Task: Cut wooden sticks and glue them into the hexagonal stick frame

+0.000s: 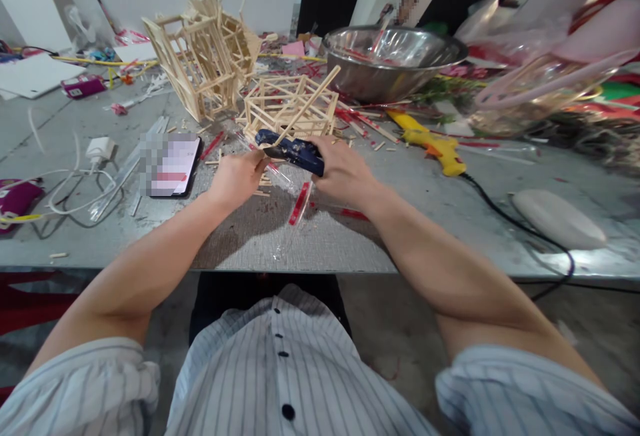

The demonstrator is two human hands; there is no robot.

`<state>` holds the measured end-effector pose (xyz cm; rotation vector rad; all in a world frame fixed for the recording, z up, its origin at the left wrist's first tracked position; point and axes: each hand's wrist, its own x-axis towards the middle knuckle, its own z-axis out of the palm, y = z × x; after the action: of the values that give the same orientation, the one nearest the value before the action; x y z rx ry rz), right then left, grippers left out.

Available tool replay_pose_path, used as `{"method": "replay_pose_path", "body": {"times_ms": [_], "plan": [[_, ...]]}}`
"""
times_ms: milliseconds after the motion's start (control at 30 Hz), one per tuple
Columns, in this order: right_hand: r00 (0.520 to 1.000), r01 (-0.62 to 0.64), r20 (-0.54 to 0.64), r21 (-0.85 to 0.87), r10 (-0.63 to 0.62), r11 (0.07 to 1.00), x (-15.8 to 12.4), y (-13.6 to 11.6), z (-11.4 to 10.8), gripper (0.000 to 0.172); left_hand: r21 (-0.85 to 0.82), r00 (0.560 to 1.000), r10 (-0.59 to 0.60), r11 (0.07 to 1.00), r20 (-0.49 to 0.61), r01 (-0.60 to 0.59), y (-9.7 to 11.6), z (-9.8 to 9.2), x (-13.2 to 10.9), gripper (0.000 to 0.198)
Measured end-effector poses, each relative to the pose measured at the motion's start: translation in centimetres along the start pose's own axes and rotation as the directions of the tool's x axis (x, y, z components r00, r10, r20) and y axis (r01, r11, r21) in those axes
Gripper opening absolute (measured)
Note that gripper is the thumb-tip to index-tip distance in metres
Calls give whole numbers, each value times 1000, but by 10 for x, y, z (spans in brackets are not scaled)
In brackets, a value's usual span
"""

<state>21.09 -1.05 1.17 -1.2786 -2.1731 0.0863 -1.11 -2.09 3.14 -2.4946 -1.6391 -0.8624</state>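
Observation:
My right hand point(343, 168) is wrapped round a dark blue glue gun point(293, 149), its nozzle pointing left. My left hand point(237, 175) is closed in a pinch on a long thin wooden stick point(310, 103) that slants up and to the right, its lower end meeting the gun's tip. Just behind both hands lies a low frame of wooden sticks point(287, 106). A taller stick-built house frame point(203, 56) stands further back to the left.
A phone point(170, 166) lies left of my hands, with a white charger and cables point(97, 153) beyond it. A yellow glue gun point(433, 143) with a black cord lies to the right. A steel bowl point(395, 63) stands at the back. Red scraps point(300, 203) litter the grey table.

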Motion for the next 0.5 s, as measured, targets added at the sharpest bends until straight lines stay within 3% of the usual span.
{"method": "replay_pose_path", "body": {"times_ms": [300,500], "plan": [[998,-55,-5,-41,55,998,0,-10,-4,59,54,998,55,997,-23,-54,-1,1,-2,21],[984,-131,96,-199,153,971,-1,-26,-15,53,190,993,112,976,-24,-106,-2,3,-2,23]]}}
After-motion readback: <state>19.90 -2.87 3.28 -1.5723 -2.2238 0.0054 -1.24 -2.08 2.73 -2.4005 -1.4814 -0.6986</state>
